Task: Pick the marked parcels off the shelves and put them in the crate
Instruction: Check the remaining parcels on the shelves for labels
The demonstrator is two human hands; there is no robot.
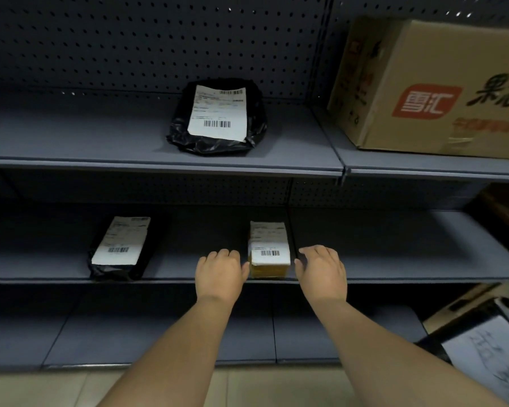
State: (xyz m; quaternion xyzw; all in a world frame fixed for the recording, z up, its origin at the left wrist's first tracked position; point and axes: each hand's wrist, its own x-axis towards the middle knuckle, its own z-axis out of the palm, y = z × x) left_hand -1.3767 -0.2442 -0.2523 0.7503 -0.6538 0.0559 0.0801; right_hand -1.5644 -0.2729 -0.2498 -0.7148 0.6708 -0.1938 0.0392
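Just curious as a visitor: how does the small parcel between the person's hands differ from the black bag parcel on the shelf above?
The small box is a stiff yellowish carton wrapped in tape; the black bag is soft, crinkled plastic. The small box sits on the middle shelf at its front edge; the black bag lies on the upper shelf, farther back. The black bag looks bigger. The left hand and right hand flank the small box; nothing is near the black bag. Both carry a white barcode label.

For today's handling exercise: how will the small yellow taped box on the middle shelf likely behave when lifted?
The small yellow box looks squared, so probably stiff. Its glossy tape may be slippery. It lies flat, so it is unlikely to roll.
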